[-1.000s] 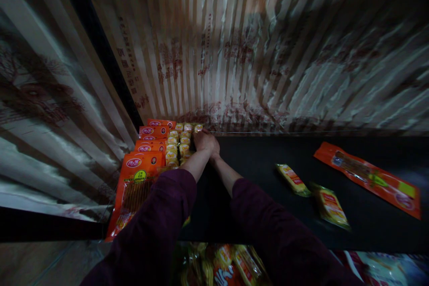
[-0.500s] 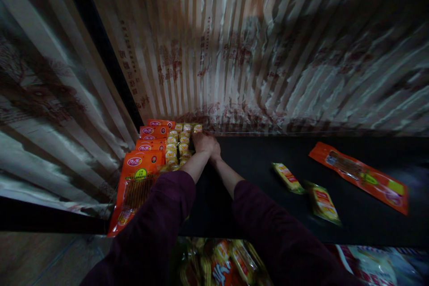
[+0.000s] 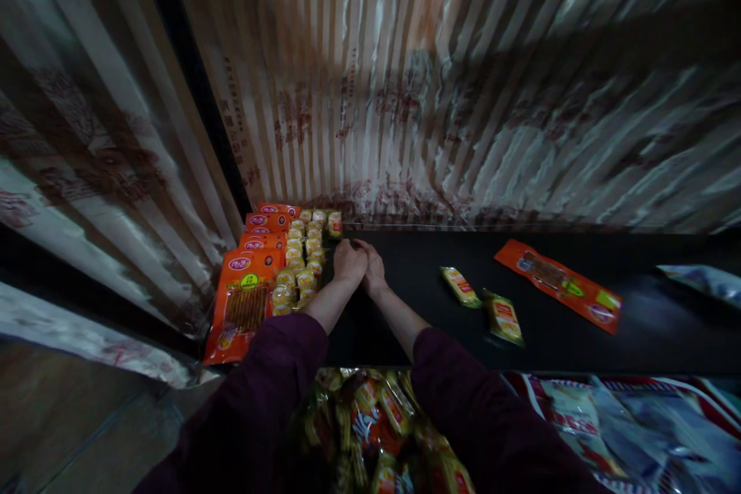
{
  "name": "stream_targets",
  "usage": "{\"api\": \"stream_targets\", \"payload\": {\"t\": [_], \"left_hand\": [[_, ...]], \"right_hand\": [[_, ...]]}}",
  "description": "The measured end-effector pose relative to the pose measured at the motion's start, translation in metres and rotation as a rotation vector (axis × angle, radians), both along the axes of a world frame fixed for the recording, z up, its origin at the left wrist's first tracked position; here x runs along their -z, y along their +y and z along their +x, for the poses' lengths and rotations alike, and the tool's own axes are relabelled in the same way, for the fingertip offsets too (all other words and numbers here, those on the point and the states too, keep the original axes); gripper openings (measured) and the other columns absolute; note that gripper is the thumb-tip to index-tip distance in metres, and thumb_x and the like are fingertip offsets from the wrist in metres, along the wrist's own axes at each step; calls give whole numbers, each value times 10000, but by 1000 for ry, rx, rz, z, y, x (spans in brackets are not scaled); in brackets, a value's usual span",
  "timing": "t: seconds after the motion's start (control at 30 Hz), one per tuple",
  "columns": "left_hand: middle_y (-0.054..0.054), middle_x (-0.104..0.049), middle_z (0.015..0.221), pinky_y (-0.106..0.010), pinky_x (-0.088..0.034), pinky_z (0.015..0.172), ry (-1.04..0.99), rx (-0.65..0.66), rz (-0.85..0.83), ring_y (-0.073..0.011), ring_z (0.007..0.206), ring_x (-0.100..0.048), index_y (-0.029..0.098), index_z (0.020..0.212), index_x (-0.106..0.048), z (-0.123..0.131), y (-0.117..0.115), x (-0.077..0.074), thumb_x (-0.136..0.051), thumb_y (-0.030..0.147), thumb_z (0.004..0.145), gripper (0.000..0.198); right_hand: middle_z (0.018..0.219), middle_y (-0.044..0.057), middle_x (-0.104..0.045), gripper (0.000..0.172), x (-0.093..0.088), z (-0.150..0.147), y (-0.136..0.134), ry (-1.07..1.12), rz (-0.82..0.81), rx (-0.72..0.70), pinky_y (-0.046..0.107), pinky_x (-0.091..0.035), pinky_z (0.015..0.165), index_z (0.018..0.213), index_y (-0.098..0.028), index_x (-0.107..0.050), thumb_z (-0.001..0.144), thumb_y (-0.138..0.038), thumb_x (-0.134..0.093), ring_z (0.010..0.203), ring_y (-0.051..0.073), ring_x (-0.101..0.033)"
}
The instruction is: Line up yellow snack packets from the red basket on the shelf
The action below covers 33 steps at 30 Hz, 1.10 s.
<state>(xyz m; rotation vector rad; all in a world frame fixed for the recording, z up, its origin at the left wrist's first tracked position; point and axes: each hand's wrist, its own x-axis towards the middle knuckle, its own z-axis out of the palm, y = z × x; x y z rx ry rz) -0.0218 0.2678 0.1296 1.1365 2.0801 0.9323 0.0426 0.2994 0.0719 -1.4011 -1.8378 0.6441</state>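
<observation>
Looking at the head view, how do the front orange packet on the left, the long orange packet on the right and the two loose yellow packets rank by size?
1. Front orange packet, though it seems nearer the camera.
2. Long orange packet, nearly as big.
3. Left yellow packet and right yellow packet look alike; no ranking between them.

Orange packets (image 3: 246,301) beside yellow sachets (image 3: 301,255) on a black shelf (image 3: 579,347), striped cream-and-red backing (image 3: 434,77).

The black shelf (image 3: 637,340) carries two loose yellow sachets (image 3: 460,285) (image 3: 503,316) and one lone orange packet (image 3: 559,285). At its left end are at least four stacked orange packets (image 3: 246,301), and packed yellow sachets (image 3: 298,262) too many to count.
</observation>
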Motion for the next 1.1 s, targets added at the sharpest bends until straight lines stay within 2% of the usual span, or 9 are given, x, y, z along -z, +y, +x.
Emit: {"api": "stream_targets", "payload": {"t": [0.1, 0.27, 0.5, 0.73, 0.87, 1.0, 1.1], "left_hand": [[-143, -636, 1186, -243, -433, 929, -25, 32, 11, -193, 1138, -576, 121, 1175, -571, 7, -21, 0, -460, 174, 819, 377], [-110, -653, 1147, -241, -433, 922, -87, 56, 30, -173, 1082, -598, 150, 1127, -591, 15, -61, 9, -439, 170, 824, 339], [-118, -643, 1129, -280, -423, 932, -151, 131, 47, -181, 1059, -590, 133, 1154, -560, 21, -125, 17, -430, 181, 835, 347], [-125, -643, 1040, -320, -435, 885, -208, 203, 48, -199, 969, -593, 131, 1065, -569, 35, -190, 27, -407, 175, 822, 295], [-132, -633, 1083, -334, -418, 920, -238, 264, 34, -204, 1002, -582, 136, 1051, -566, 46, -225, 47, -387, 182, 824, 293], [-142, -595, 1200, -350, -373, 997, -273, 315, -53, -213, 1121, -544, 130, 1137, -543, 55, -253, 80, -378, 189, 837, 348], [-144, -588, 1221, -336, -362, 1011, -268, 344, -142, -216, 1140, -539, 121, 1155, -545, 58, -266, 105, -399, 207, 839, 359]], "right_hand": [[1115, 68, -647, 415, -6, 7, -21, 46, -54, 0, 292, -464, 923, 1108, -178, -631, 742, -103, -449, 1036, 177, -608], [1088, 70, -645, 416, -12, 19, -62, 43, -90, -38, 280, -472, 902, 1098, -173, -635, 734, -81, -458, 1000, 166, -612], [1053, 73, -647, 424, -10, 36, -125, 58, 9, -109, 321, -485, 897, 1094, -181, -632, 703, -80, -501, 958, 184, -614], [1094, 94, -632, 448, -4, 59, -191, 37, 55, -213, 375, -472, 921, 1152, -184, -605, 727, -113, -484, 1002, 213, -588], [1127, 119, -627, 465, 14, 75, -228, 0, 40, -236, 407, -456, 951, 1156, -173, -610, 724, -78, -467, 1047, 228, -572], [1112, 112, -639, 485, 44, 91, -255, -78, -15, -272, 420, -462, 945, 1152, -182, -614, 719, -34, -453, 1054, 230, -575], [1095, 113, -644, 530, 65, 101, -268, -122, -95, -326, 414, -450, 971, 1156, -169, -613, 686, 8, -443, 1063, 223, -576]]}}
